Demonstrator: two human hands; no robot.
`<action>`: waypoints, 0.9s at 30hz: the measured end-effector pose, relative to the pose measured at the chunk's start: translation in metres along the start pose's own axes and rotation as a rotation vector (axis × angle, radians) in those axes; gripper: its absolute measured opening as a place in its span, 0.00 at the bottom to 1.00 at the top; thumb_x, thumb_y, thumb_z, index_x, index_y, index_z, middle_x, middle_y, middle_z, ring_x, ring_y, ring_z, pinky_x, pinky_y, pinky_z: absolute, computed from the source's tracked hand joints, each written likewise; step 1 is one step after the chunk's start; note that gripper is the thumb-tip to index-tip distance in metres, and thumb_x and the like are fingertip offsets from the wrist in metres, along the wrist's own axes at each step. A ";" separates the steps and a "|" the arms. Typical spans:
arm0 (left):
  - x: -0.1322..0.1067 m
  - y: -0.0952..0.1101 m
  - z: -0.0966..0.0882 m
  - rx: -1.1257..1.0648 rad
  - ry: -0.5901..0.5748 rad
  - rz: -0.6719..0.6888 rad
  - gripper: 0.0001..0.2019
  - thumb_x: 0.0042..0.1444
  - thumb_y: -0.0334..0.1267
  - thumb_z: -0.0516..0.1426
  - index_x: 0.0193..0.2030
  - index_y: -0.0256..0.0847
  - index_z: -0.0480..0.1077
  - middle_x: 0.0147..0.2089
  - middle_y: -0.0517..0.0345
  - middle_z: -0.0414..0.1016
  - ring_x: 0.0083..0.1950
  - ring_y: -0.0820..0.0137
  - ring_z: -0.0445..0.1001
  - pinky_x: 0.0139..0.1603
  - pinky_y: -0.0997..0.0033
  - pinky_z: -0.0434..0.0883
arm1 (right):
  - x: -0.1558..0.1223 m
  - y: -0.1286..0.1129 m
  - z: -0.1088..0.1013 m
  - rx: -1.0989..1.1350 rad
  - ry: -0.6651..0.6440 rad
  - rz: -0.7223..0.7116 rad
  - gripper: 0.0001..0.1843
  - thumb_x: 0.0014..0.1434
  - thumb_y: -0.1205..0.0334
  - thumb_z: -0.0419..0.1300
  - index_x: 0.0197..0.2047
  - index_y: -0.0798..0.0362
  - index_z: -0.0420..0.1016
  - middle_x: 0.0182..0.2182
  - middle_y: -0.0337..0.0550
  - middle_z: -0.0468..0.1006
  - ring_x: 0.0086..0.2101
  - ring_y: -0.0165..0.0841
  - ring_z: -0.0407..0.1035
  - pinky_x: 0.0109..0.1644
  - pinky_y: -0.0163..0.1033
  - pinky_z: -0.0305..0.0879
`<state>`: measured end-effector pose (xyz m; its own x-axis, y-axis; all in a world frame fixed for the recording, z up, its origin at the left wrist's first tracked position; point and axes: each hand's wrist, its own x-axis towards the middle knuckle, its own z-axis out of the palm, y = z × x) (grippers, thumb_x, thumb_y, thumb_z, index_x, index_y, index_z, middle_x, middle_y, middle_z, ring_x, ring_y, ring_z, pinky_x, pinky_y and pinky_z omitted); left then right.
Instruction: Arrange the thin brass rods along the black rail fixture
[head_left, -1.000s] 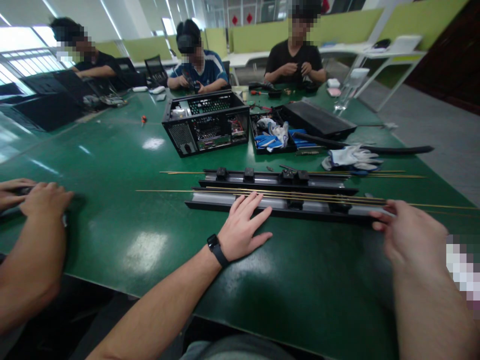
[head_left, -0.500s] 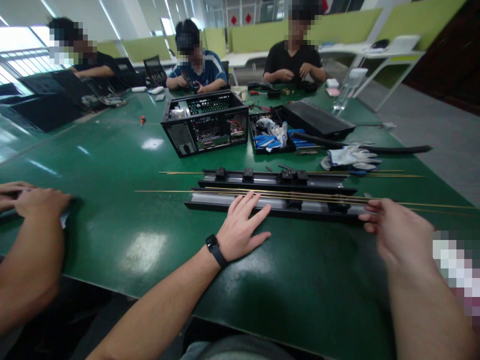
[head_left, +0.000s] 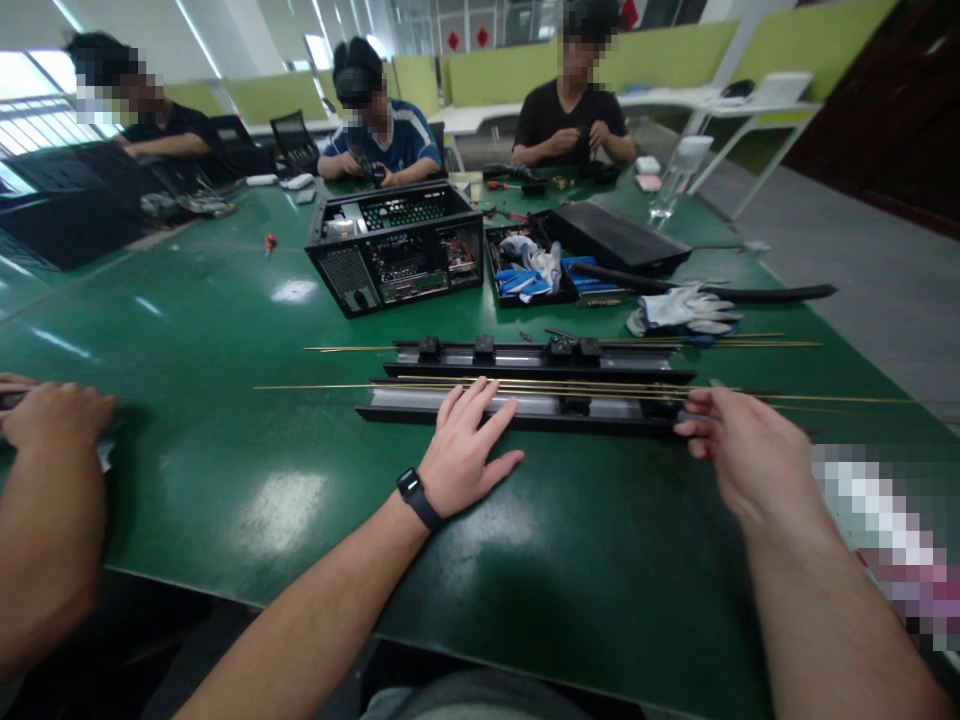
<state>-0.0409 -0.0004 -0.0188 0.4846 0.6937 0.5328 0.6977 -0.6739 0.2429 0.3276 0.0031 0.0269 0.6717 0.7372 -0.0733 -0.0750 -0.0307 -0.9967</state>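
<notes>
Two long black rails lie side by side on the green table, the near rail (head_left: 555,410) and the far rail (head_left: 525,358). Thin brass rods (head_left: 322,387) lie along and between them. My left hand (head_left: 465,445) rests flat on the near rail's left part, fingers spread, with a black watch (head_left: 409,487) on the wrist. My right hand (head_left: 739,450) is at the near rail's right end, fingers curled around it beside a black clip (head_left: 660,408).
An open black computer case (head_left: 394,245), a tray of tools and cloths (head_left: 529,268), a flat black panel (head_left: 619,238), a black hose (head_left: 750,292) and white gloves (head_left: 682,308) lie behind the rails. A co-worker's hand (head_left: 52,415) rests at the left. Three people sit opposite.
My right hand has slid left along the near rail toward the black clip. My left hand stays flat on the rail. The view has shifted slightly.
</notes>
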 end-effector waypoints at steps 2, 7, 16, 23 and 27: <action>0.000 -0.001 0.000 0.005 0.008 0.003 0.35 0.75 0.43 0.71 0.86 0.48 0.73 0.88 0.34 0.73 0.92 0.40 0.69 0.92 0.26 0.63 | 0.001 0.000 -0.001 0.020 0.073 -0.007 0.17 0.57 0.51 0.80 0.39 0.53 0.82 0.39 0.46 0.85 0.26 0.29 0.77 0.19 0.27 0.60; -0.001 -0.003 0.001 0.010 0.032 0.007 0.34 0.76 0.43 0.70 0.85 0.46 0.74 0.87 0.34 0.74 0.91 0.40 0.69 0.92 0.27 0.64 | 0.001 -0.003 0.000 0.033 0.092 0.044 0.13 0.63 0.56 0.76 0.37 0.55 0.83 0.39 0.48 0.85 0.25 0.27 0.75 0.20 0.27 0.61; -0.001 -0.005 0.003 0.005 0.038 -0.002 0.36 0.76 0.42 0.69 0.88 0.48 0.71 0.87 0.35 0.74 0.91 0.39 0.68 0.92 0.26 0.62 | -0.004 -0.007 0.002 0.061 0.140 0.033 0.09 0.65 0.60 0.75 0.38 0.55 0.83 0.38 0.45 0.85 0.25 0.27 0.76 0.20 0.27 0.62; -0.002 -0.007 0.005 0.026 0.071 0.025 0.37 0.77 0.43 0.70 0.88 0.46 0.70 0.87 0.33 0.75 0.90 0.40 0.71 0.91 0.28 0.65 | 0.003 0.003 0.001 0.035 0.043 0.011 0.19 0.60 0.48 0.82 0.37 0.53 0.84 0.39 0.47 0.86 0.25 0.29 0.77 0.18 0.27 0.61; -0.002 -0.008 0.005 0.027 0.081 0.040 0.37 0.77 0.43 0.69 0.88 0.46 0.69 0.87 0.33 0.74 0.90 0.40 0.71 0.91 0.29 0.66 | 0.006 0.008 0.000 0.054 0.112 -0.027 0.20 0.61 0.47 0.82 0.37 0.53 0.84 0.37 0.47 0.86 0.24 0.28 0.77 0.19 0.27 0.62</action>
<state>-0.0446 0.0047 -0.0263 0.4694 0.6427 0.6055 0.6927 -0.6932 0.1989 0.3313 0.0071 0.0189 0.7517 0.6573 -0.0531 -0.0938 0.0269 -0.9952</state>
